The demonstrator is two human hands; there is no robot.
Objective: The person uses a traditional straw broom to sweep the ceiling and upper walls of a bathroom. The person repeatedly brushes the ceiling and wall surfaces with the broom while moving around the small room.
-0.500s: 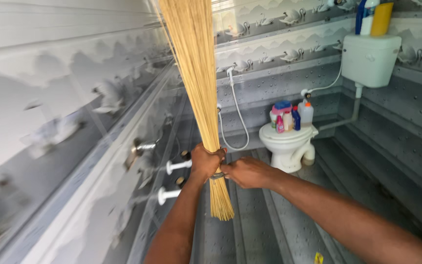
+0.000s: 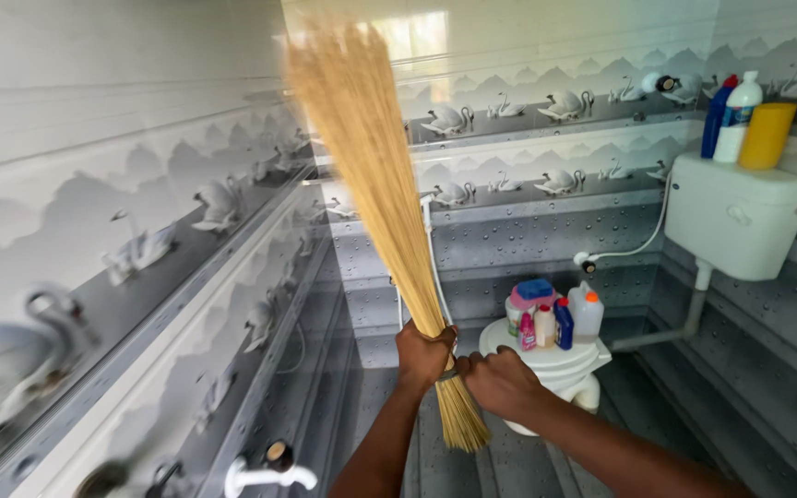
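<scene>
both arms outstretched, left hand (image 2: 423,356) and right hand (image 2: 495,380) seemingly fisted.

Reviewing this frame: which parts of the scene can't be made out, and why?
- Broom: bristle tips motion-blurred at the top, head view.
- Band under the left hand and right hand: mostly covered by fingers.
- Toilet: bowl hidden behind the right hand and forearm.
- Taps: blurred, cut off by the bottom edge.

Daylight bright, even, soft; strongest at bright patch high on back wall (image 2: 417,37), washed out there. Glossy wall tiles (image 2: 94,111) carry pale sheen, no hard glare. Shadows faint. Broom bristles (image 2: 343,101) smeared by motion blur at upper end. Left foreground soft, tap (image 2: 260,475) blurred. Wide-angle bend at edges; tile lines curve.
</scene>
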